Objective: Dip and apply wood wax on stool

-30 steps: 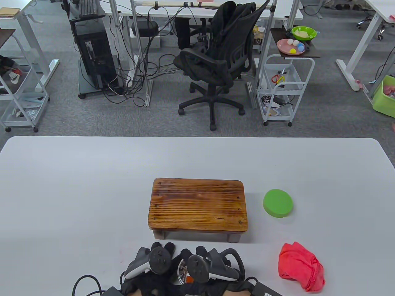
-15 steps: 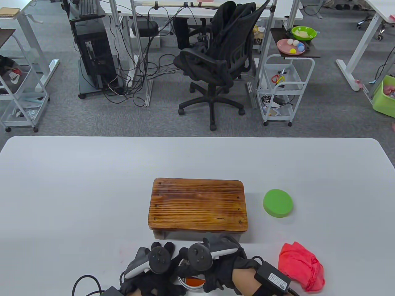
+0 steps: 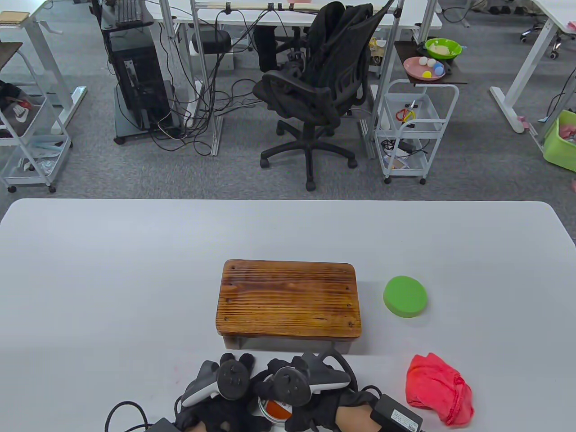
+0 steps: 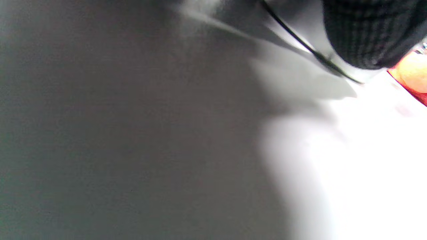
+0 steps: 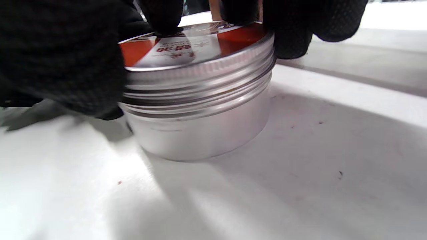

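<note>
Wax tin [image 3: 275,408], 6 o'clock table edge: my right hand [image 3: 310,396] grips its lid [image 5: 196,50]; left hand [image 3: 216,396] beside, fingers unclear. Stool [image 3: 289,299] centre. Green sponge [image 3: 405,296] and red cloth [image 3: 438,393] around 4 o'clock. Only right wrist view shows the lid threads.

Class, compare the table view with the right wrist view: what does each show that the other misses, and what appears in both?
Only the table view shows the wooden stool, the green sponge, the red cloth and the left hand. Only the right wrist view shows the wax tin's silver side wall, its lid's threaded rim and the fingers gripping that lid. Both show the tin with its red-labelled lid, the right hand and the white table.
</note>
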Tool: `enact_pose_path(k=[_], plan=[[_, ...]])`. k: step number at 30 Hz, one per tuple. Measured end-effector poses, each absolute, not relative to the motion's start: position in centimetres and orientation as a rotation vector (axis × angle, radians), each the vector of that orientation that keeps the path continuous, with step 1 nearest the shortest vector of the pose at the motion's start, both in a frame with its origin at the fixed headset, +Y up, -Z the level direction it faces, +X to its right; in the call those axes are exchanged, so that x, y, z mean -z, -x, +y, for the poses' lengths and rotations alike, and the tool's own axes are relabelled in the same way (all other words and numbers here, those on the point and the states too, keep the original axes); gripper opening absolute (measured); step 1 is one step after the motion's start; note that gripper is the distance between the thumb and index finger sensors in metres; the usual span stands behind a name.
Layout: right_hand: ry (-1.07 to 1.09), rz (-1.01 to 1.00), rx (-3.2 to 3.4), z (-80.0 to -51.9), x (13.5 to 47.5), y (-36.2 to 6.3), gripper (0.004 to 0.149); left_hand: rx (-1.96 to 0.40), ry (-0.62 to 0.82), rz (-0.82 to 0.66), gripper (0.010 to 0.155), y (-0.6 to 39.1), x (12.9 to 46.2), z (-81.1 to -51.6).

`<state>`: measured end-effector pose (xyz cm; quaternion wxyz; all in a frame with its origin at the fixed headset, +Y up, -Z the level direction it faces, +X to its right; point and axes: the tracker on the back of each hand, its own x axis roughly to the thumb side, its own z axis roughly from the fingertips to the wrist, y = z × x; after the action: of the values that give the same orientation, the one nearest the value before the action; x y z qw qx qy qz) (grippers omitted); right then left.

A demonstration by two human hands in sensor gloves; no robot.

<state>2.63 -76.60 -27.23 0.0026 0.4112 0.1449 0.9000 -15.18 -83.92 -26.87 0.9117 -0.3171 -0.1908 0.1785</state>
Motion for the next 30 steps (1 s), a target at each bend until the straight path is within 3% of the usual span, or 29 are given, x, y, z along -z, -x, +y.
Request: enact_pose_path(k=[5,8,10,13,14,17,20,26,30], plan=[[-1.114,0.280,-2.936,-76.7,26.3,-2.6,0.073,-0.367,0.653,-0.392,0.089,15.2,26.9,-83.9],[-0.881,0.140,-2.972,-77.0,25.5,-2.6,0.074,-0.370,0.652,-0.387,0.090,15.2,26.9,-83.9],[-0.846,0.152,-3.000,-76.9,25.2,-2.4,0.073,-0.374,0.653,-0.384,0.089,15.2,26.9,-83.9],[-0.820,0.332,-2.999,-76.4,25.7,-2.5,0.079,-0.374,0.653,-0.385,0.088,15.2,26.9,-83.9],[-0.836,0.399,-2.963,-76.2,26.2,-2.8,0.083,-0.374,0.652,-0.385,0.088,15.2,26.9,-83.9],[-1.206,0.699,-2.749,-76.0,27.4,-2.8,0.089,-0.376,0.652,-0.385,0.086,15.3,26.9,-83.9],[-1.438,0.684,-2.719,-76.0,28.1,-2.8,0.083,-0.376,0.652,-0.385,0.085,15.3,26.9,-83.9],[-1.475,0.813,-2.703,-76.4,29.1,-2.2,0.067,-0.379,0.650,-0.383,0.085,15.3,26.9,-83.9],[-1.488,0.797,-2.727,-76.2,29.0,-1.8,0.066,-0.380,0.651,-0.382,0.085,15.4,27.0,-83.9]])
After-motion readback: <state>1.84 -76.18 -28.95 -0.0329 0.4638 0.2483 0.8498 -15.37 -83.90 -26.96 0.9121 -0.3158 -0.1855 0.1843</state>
